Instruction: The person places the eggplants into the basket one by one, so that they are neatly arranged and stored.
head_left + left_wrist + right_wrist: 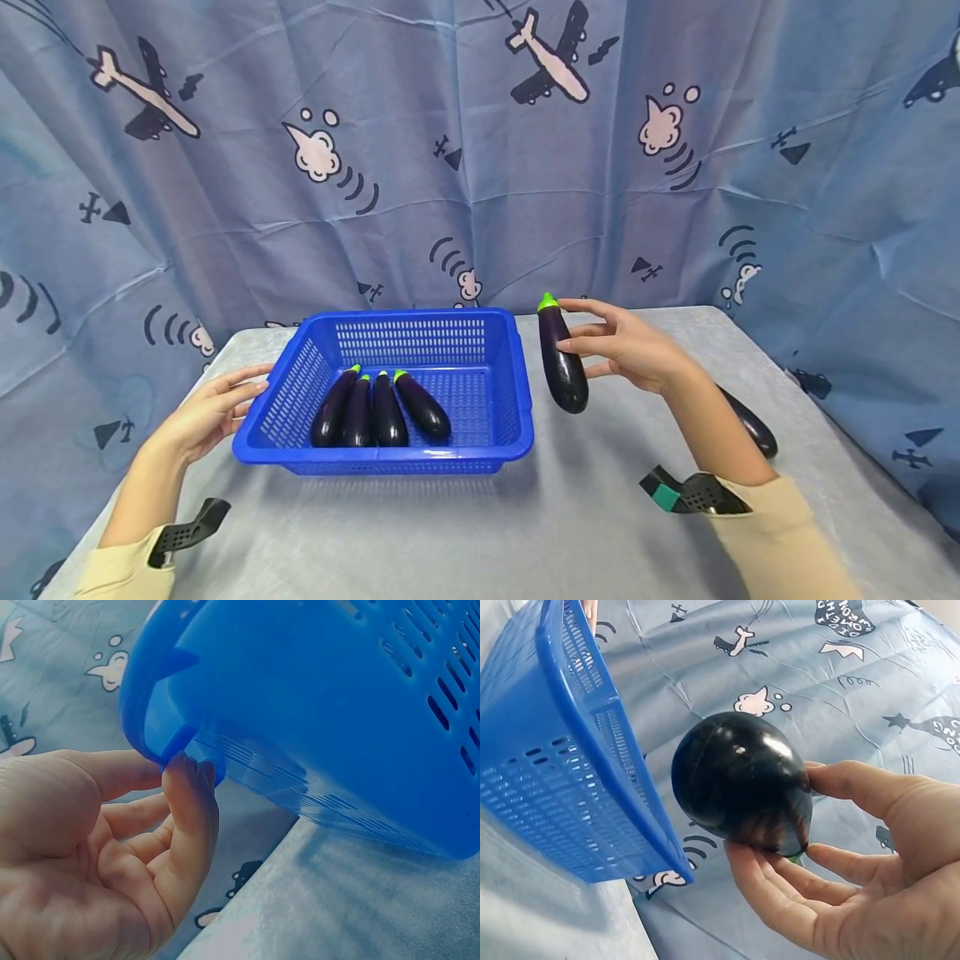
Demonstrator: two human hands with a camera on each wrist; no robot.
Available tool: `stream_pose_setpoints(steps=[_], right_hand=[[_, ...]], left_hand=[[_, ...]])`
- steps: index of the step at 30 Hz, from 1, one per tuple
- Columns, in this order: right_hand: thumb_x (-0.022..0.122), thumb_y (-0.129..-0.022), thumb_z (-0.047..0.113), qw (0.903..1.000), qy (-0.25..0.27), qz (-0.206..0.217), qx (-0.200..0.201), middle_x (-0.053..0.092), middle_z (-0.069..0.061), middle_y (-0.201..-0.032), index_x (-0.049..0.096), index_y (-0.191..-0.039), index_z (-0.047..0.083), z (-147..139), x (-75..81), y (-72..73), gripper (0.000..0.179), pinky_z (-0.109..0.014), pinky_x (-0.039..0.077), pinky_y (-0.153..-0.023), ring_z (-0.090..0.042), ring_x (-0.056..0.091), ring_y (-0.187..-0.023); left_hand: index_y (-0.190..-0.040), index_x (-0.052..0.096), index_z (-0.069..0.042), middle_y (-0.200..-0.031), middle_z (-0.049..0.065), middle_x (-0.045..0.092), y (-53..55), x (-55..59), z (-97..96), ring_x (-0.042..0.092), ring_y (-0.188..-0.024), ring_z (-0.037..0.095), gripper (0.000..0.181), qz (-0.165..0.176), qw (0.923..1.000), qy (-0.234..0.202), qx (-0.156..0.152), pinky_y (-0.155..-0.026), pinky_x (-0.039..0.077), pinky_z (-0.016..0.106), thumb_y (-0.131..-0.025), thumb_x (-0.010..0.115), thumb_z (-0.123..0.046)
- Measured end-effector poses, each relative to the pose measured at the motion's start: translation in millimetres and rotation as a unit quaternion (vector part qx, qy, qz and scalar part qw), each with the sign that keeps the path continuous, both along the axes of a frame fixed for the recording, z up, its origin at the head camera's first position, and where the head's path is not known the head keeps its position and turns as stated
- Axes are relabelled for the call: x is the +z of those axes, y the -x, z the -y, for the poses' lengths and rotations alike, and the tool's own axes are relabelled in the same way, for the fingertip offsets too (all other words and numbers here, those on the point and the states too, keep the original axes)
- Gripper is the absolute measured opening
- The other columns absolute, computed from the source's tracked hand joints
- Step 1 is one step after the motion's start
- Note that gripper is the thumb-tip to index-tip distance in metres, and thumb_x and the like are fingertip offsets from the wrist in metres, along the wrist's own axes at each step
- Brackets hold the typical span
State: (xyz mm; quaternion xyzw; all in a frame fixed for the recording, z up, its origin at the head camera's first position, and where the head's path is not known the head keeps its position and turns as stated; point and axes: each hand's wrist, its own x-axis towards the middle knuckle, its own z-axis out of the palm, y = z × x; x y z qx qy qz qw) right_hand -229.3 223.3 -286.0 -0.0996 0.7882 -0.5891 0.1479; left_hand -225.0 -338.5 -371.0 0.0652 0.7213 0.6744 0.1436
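A blue plastic basket [390,454] with slotted walls stands on the table, and several eggplants [422,407] with green tips lie side by side in its left and middle part. My left hand [213,410] grips the basket's left rim, thumb and fingers pinching the edge in the left wrist view. To the right of the basket, my right hand [626,346] holds another eggplant [564,358] between thumb and fingers, green tip up, its round end low over the table. In the right wrist view that held eggplant [739,784] hangs beside the basket wall [592,772].
One more eggplant [753,427] lies on the table to the right, partly hidden behind my right forearm. The grey table [480,533] ends at a blue curtain [420,167] printed with planes, which hangs behind and at both sides.
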Motion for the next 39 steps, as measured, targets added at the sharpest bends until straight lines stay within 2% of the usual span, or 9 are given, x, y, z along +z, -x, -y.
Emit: stream_pose_setpoints(steps=[10,21,39], right_hand=[[0.069,-0.102,0.013,0.9999,0.008,0.014,0.004,0.047,-0.033,-0.155,0.025,-0.167,0.01,22,1.4,9.6,0.078,-0.063,0.05,-0.106,-0.047,0.054,-0.139],[0.07,-0.101,0.012,0.9997,0.007,0.023,0.006,0.047,-0.031,-0.156,0.027,-0.166,0.01,42,-0.6,21.0,0.078,-0.063,0.052,-0.104,-0.047,0.052,-0.141],[0.073,-0.1,0.015,0.9995,-0.018,0.025,0.01,0.045,-0.03,-0.158,0.027,-0.166,0.01,68,0.3,33.6,0.08,-0.061,0.054,-0.103,-0.049,0.052,-0.14]], left_hand=[[-0.119,0.067,-0.041,-0.111,-0.008,0.076,0.6,-2.8,2.4,0.076,-0.097,0.012,0.034,-0.007,0.9994,-0.028,-0.018,-0.081,0.064,0.03,-0.114,0.047,-0.014],[-0.12,0.067,-0.041,-0.112,-0.009,0.075,0.8,-5.0,3.8,0.075,-0.098,0.011,0.033,-0.007,0.9996,-0.024,-0.016,-0.081,0.064,0.03,-0.114,0.047,-0.015],[-0.119,0.066,-0.042,-0.111,-0.011,0.075,-0.3,-2.0,1.3,0.075,-0.097,0.01,0.031,-0.014,0.9998,-0.009,-0.007,-0.082,0.063,0.029,-0.113,0.05,-0.016]])
